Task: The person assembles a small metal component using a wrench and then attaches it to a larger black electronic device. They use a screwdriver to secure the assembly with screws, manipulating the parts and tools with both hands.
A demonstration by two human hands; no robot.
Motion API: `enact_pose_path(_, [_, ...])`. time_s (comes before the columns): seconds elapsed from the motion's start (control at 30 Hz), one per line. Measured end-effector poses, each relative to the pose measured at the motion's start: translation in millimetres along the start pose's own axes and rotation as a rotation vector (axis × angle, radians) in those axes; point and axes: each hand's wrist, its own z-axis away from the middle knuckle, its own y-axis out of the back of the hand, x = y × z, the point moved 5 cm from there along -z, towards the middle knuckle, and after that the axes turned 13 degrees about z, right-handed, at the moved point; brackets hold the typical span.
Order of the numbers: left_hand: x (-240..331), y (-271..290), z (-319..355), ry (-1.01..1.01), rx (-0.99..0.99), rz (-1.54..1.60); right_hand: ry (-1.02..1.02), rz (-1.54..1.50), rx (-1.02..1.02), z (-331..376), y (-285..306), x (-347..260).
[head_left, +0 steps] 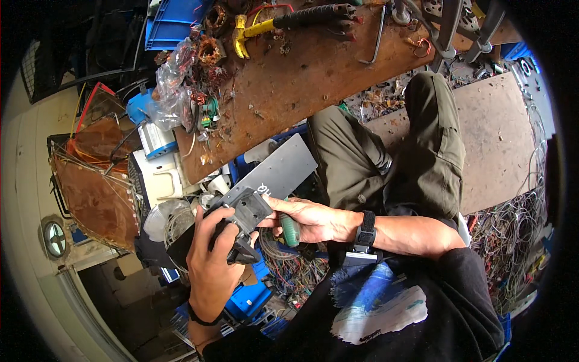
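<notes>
My left hand is closed round a black blocky part with round holes, fixed to or lying against a flat grey metal plate. White handwritten marks show on the plate near the part. My right hand comes in from the right, its thumb on the block's edge. Its curled fingers hold a translucent green tool handle, perhaps a screwdriver's; no shaft can be made out. Both hands and the plate are above the floor clutter, beside the bench edge.
The brown wooden bench carries a yellow hammer, copper coils and a clear plastic bag. Tangled wires and a blue case lie below my hands. A board is at the right, beyond my legs.
</notes>
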Motion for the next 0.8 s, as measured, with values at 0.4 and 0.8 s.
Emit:
enact_pose_path(0.4, [-24.0, -7.9, 31.2, -0.448, 0.171, -0.081, 0.165, 0.087, 0.036, 53.2, 18.2, -44.4])
enact_pose_path(0.8, [-93.4, -65.2, 24.5, -0.325, 0.442, 0.810, 0.275, -0.063, 0.009, 117.2, 44.1, -61.6])
